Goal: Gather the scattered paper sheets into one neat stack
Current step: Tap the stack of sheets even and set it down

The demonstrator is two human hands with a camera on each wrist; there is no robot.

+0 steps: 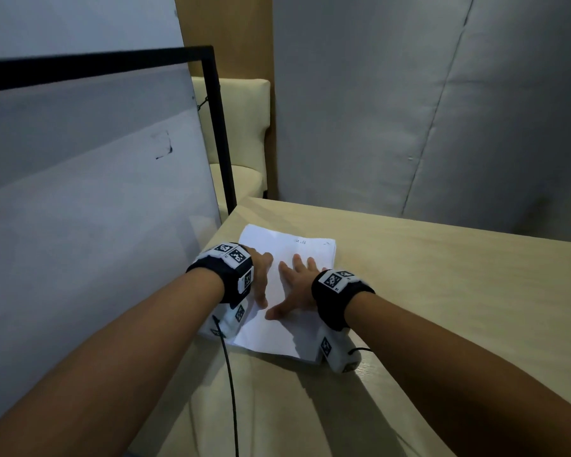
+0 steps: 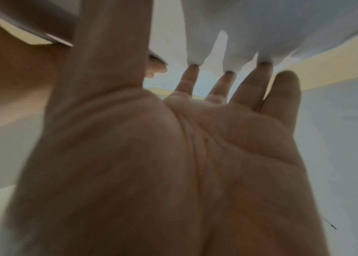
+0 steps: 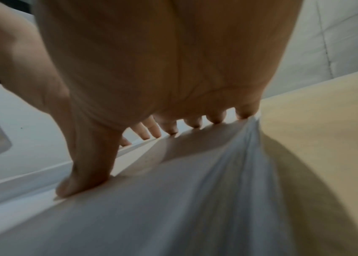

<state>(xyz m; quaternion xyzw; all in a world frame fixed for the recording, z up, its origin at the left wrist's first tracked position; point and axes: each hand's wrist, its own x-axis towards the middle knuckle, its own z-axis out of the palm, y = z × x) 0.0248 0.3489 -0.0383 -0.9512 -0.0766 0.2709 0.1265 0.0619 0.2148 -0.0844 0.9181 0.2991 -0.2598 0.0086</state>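
Paper stack (image 1: 285, 291) lies on the table (image 1: 442, 291), at its left corner, just beside the leaning whiteboard (image 1: 96, 192). Sheets look mostly gathered; from the head view the right and near edges show layers slightly offset.

My left hand (image 1: 261, 278) sits spread and flat along the stack's left edge, fingertips (image 2: 192, 69) touching paper, holding nothing. My right hand (image 1: 294, 291) rests palm-down on top, fingers straight and splayed, thumb out toward the near end; nothing pinched.

Handling, as I judge it: thin, light, floppy sheets, slick against each other. Pressing from above will pin them, but any sideways drag shears the top sheet off the rest. The right wrist view shows the paper bulging under my fingers (image 3: 215, 119). It is blurred, so I can't tell whether that is a real buckle or lens warp. Best hold is on the two long edges, palms facing, squeezing gently inward, then tapping the short edge square. Corners crease easily; keep off them.

Room: the left side is tight. The table edge and the board's black frame (image 1: 218, 127) leave little clearance for the left hand. A cable (image 1: 229, 374) trails across the near table. Open tabletop to the right and toward me; I'd shift the stack that way before squaring.
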